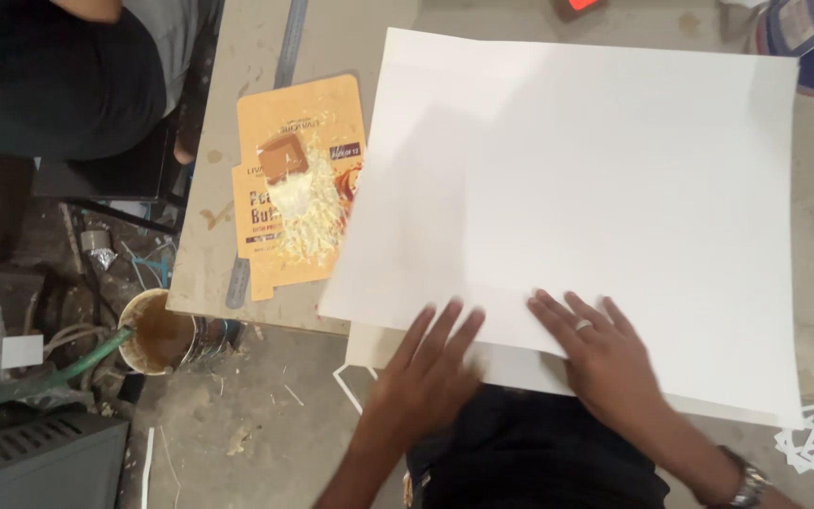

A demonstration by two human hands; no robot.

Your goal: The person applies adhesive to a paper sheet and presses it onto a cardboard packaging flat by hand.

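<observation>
— What's on the desk [214,273]?
— Flattened orange carton [299,179] with glue, then the white sheet [577,198], near edge overhanging. My left hand [426,372] and right hand [605,363] press it, fingers spread flat, holding nothing.
— Risk?
— A shove leftward might smear it with glue

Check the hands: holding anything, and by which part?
Nothing gripped. Both hands press flat on the white sheet at its near edge: left hand by the corner, right hand beside it.

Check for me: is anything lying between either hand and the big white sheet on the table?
Nothing visible. The left hand and the right hand both lie flat, fingers spread, on the near edge of the white sheet. The flattened orange carton sits off to the sheet's left.
</observation>
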